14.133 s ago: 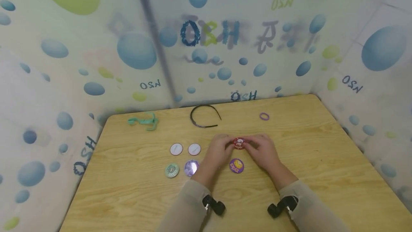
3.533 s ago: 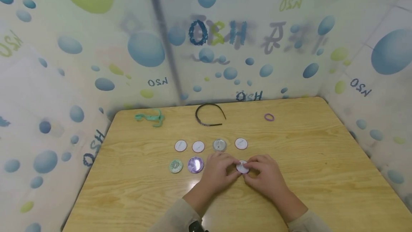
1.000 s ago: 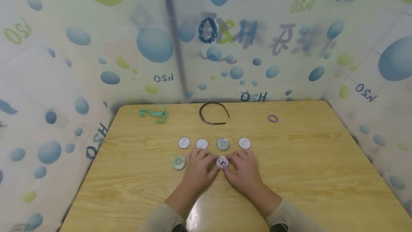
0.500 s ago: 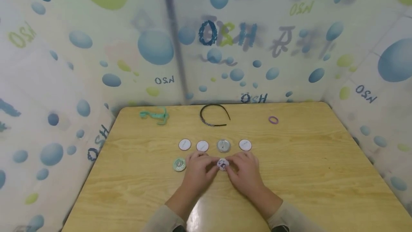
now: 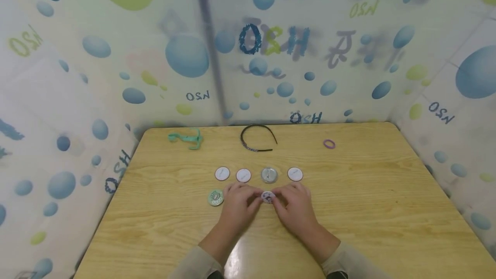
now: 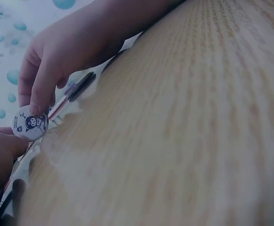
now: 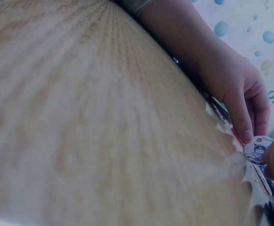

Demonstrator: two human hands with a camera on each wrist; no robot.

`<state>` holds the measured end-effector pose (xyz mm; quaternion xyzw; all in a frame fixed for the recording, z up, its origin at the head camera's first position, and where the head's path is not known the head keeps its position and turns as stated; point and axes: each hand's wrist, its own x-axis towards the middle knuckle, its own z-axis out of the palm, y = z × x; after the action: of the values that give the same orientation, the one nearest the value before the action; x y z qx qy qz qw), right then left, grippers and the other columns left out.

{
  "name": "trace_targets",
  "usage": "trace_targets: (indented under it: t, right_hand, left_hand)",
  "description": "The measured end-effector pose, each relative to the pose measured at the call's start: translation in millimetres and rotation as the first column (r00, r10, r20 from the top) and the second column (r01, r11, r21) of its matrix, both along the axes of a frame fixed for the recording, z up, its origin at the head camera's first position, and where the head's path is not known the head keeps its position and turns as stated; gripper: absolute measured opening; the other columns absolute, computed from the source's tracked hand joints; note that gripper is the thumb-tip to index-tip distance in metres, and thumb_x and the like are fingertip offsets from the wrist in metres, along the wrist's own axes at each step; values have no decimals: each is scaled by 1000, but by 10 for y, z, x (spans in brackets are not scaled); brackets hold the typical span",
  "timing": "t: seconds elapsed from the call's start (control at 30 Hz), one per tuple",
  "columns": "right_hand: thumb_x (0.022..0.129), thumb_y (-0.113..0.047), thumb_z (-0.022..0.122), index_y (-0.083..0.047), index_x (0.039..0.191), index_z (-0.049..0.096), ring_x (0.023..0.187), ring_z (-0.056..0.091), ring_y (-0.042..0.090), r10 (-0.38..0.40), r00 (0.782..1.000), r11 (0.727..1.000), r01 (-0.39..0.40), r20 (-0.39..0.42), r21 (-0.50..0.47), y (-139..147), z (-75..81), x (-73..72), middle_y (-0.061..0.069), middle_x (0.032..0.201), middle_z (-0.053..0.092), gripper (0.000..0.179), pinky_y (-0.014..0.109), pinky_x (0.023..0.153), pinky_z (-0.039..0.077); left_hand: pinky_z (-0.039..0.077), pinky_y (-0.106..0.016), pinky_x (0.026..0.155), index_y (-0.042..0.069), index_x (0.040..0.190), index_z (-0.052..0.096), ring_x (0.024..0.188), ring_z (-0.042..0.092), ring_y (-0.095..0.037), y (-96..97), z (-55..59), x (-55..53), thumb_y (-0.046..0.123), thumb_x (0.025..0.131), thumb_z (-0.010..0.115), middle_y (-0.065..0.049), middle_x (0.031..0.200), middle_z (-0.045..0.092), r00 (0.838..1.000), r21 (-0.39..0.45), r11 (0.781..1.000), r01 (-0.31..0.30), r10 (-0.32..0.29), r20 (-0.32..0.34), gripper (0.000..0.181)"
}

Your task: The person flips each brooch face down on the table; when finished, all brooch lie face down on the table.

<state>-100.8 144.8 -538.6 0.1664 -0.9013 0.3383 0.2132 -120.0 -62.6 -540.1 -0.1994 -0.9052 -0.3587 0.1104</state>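
My left hand [image 5: 240, 205] and right hand [image 5: 294, 206] together pinch a round pin badge [image 5: 268, 196] by its two sides, thumbs toward me. Its white and purple face, with a dark cartoon figure, is turned up and tilted toward me. In the left wrist view the badge [image 6: 29, 123] shows its printed front, gripped at opposite edges. The right wrist view shows the same badge [image 7: 258, 149], partly covered by my right fingers. Beside my left hand lies a green badge [image 5: 215, 197]. Whatever lies beneath my hands is hidden.
Beyond my hands runs a row of badges backs up: a white one [image 5: 222, 173], another white one [image 5: 243, 175], a silver one [image 5: 269, 175] and a white one [image 5: 295, 174]. Farther back are a green claw-shaped item [image 5: 187, 138], a black headband [image 5: 257, 138] and a purple ring [image 5: 329, 144].
Earlier my hands held a red badge, then one with a white back farther right; now they hold the white-purple one. Silver and white backs have joined the row. Over the last second, hands barely moved.
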Motion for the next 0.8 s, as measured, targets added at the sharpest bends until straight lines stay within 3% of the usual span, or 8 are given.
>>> trace_targets:
  t: [0.5, 0.8]
  right_hand:
    - [86, -16, 90, -18, 95, 78, 93, 61, 16, 12, 998, 1000, -13, -58, -20, 0, -29, -5, -10, 87, 74, 15, 48, 87, 44]
    - [80, -14, 91, -21, 86, 75, 91, 61, 18, 26, 996, 1000, -27, -83, -14, -1, -18, -2, -9, 84, 72, 18, 48, 85, 42]
  left_hand:
    - [32, -48, 107, 31, 98, 80, 103, 59, -8, 11, 9, 9, 27, 92, 85, 23, 98, 74, 1000, 7, 1000, -11, 11, -8, 9]
    - [33, -46, 103, 33, 96, 79, 103, 58, -9, 13, 8, -2, 24, 92, 84, 23, 97, 74, 999, -32, 999, 2, -3, -37, 12]
